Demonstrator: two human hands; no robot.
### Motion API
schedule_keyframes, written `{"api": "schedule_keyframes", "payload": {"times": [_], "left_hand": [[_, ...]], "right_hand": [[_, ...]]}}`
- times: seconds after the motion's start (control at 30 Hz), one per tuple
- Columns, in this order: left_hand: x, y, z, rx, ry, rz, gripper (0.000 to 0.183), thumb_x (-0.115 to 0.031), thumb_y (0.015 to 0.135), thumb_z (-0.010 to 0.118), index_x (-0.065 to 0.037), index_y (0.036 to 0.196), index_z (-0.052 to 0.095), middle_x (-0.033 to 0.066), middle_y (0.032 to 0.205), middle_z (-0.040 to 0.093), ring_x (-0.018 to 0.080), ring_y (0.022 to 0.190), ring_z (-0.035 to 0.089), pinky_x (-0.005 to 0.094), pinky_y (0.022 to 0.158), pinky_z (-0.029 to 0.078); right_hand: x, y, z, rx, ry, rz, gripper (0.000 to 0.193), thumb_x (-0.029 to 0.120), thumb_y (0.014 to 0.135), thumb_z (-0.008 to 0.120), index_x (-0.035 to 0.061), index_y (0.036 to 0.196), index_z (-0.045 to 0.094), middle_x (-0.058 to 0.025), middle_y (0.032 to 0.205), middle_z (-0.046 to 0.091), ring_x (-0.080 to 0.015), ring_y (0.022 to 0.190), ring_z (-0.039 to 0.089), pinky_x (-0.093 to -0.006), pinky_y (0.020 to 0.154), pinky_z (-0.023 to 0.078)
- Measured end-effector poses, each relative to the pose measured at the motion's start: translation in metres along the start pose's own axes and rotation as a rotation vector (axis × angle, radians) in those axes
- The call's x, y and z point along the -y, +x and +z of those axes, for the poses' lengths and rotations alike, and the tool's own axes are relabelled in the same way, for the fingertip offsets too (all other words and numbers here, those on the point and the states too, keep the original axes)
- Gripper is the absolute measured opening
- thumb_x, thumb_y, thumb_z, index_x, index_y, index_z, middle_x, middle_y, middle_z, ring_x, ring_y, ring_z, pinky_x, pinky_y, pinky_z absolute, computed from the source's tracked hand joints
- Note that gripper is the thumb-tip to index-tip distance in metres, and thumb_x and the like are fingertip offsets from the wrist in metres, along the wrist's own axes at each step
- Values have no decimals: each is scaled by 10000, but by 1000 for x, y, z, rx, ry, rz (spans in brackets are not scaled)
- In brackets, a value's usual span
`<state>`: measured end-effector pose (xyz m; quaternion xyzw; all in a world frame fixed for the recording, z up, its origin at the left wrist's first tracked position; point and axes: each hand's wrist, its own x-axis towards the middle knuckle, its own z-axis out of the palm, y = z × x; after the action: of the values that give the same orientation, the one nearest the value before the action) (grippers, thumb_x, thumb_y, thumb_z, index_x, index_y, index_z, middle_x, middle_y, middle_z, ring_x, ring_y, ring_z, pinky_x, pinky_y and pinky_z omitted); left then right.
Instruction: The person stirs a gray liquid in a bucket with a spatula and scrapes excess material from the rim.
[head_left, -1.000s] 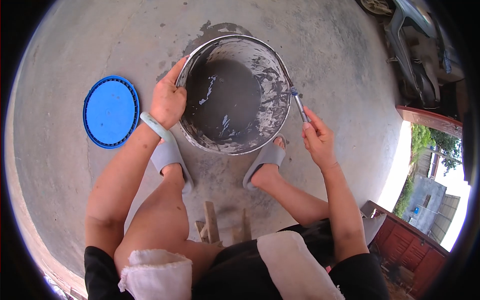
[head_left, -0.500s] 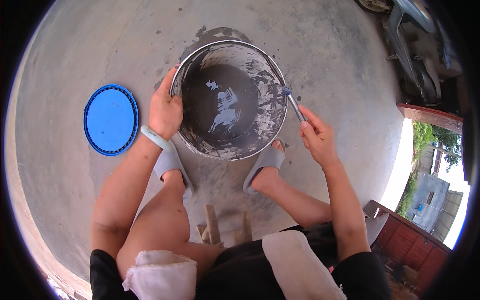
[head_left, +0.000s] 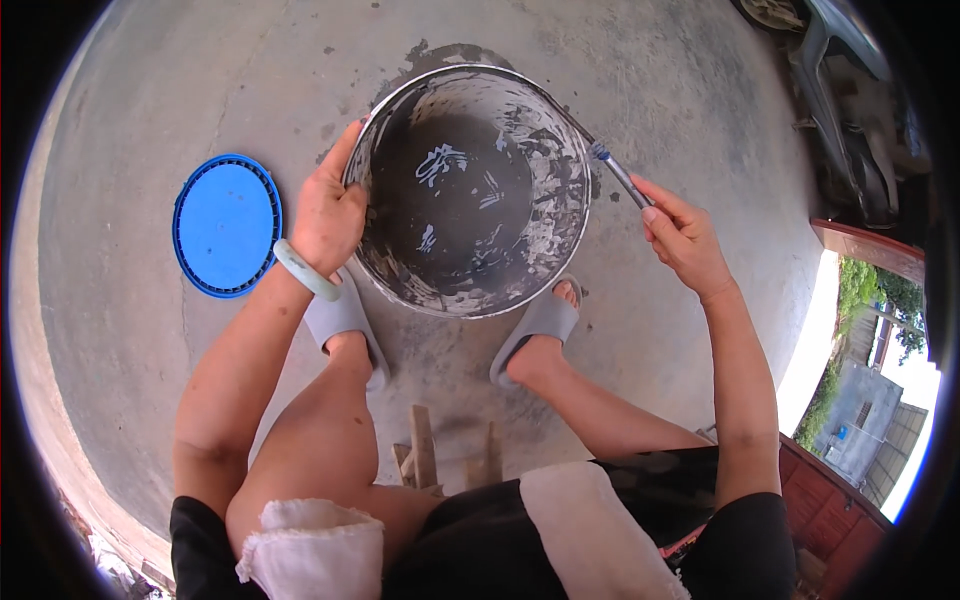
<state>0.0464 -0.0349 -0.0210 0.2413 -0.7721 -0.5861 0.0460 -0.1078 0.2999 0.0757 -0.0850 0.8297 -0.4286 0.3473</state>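
Observation:
A large round bucket (head_left: 450,200), its pale inner wall streaked with dark grey, stands tilted between my feet. Dark wet material with shiny patches covers its bottom. My left hand (head_left: 335,210) grips the left rim, thumb on the inside and fingers around the outside. In my right hand (head_left: 690,235), fingers are closed round the end of a tool with a metal handle (head_left: 625,178) and a bluish collar. Its thin dark shaft runs up-left along the far right rim; I cannot make out the kind of tool at its far end.
A blue round lid (head_left: 228,225) lies on the concrete floor (head_left: 650,90) to the left. Wooden legs (head_left: 424,445) stand between my knees. A motorcycle (head_left: 840,100) is at the far right, near a red door (head_left: 825,500). Wet stains mark the floor behind the bucket.
My right hand has moved right and slightly away, and the tool shifted with it toward the outer rim. The bucket has shifted slightly right; my left hand keeps its hold.

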Motion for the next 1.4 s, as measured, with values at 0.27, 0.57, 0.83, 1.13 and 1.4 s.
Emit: {"api": "schedule_keyframes", "payload": {"times": [0.27, 0.57, 0.83, 1.13, 1.4], "left_hand": [[-12, 2, 2, 39, 9, -2, 623, 122, 783, 385, -11, 1391, 399, 108, 1226, 591, 165, 1133, 526, 249, 982, 373], [-18, 1, 7, 24, -69, -38, 656, 138, 766, 366, -24, 1401, 388, 109, 1228, 595, 157, 1142, 533, 253, 981, 387], [-15, 2, 10, 3, -114, 19, 659, 141, 760, 341, -25, 1396, 389, 114, 1239, 586, 174, 1145, 539, 267, 988, 390], [-4, 3, 8, -27, -84, -12, 642, 135, 765, 350, -28, 1382, 412, 105, 1173, 619, 172, 1087, 566, 260, 961, 403], [-6, 3, 6, 2, -124, -56, 628, 109, 794, 377, -7, 1411, 379, 88, 1175, 622, 136, 1053, 568, 236, 922, 419]], "right_hand": [[-2, 12, -9, 48, -41, -37, 371, 132, 937, 522, 98, 1305, 552, 40, 685, 485, -20, 496, 367, -188, 436, 292], [3, 20, -23, 177, 125, 65, 399, 147, 932, 525, 98, 1328, 527, 40, 665, 457, -20, 460, 326, -195, 398, 236], [6, 21, -2, 178, 27, 19, 375, 127, 932, 515, 91, 1303, 554, 38, 717, 491, -36, 589, 405, -205, 523, 347], [-17, 0, 9, 19, -28, -99, 359, 102, 932, 531, 101, 1289, 567, 43, 726, 504, -44, 649, 440, -205, 598, 390], [-15, 17, -3, 127, 137, 22, 360, 146, 945, 523, 129, 1303, 562, 39, 691, 491, -24, 510, 369, -198, 489, 328]]}}
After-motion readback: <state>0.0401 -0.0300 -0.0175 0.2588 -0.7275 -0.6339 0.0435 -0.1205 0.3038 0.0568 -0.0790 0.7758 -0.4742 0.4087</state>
